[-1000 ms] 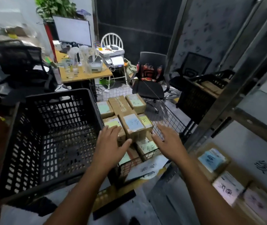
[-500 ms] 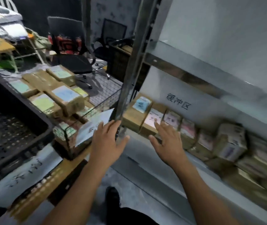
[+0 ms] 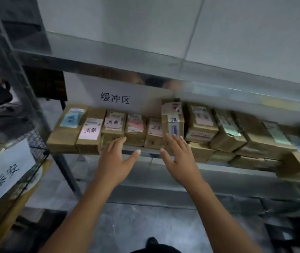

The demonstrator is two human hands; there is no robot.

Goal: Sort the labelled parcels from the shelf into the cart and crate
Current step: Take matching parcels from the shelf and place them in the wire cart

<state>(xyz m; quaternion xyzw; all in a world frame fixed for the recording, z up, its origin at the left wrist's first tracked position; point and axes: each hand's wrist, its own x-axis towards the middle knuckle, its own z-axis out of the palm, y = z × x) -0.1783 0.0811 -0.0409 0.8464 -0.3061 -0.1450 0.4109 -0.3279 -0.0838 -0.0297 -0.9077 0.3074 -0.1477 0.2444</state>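
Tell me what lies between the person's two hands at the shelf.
Head view: only the grey metal shelf's front edge shows between the left hand and the right hand.

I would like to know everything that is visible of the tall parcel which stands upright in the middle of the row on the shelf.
The upright parcel is a brown cardboard box standing on end on the metal shelf, taller than the rest of the row. Its front carries a white label with blue print. Higher up is a pinkish label, too blurred to read. Its left side stands against a pink-labelled parcel, and a dark gap shows at its right. The right hand, fingers straight, overlaps its lower front. Whether they touch cannot be told.
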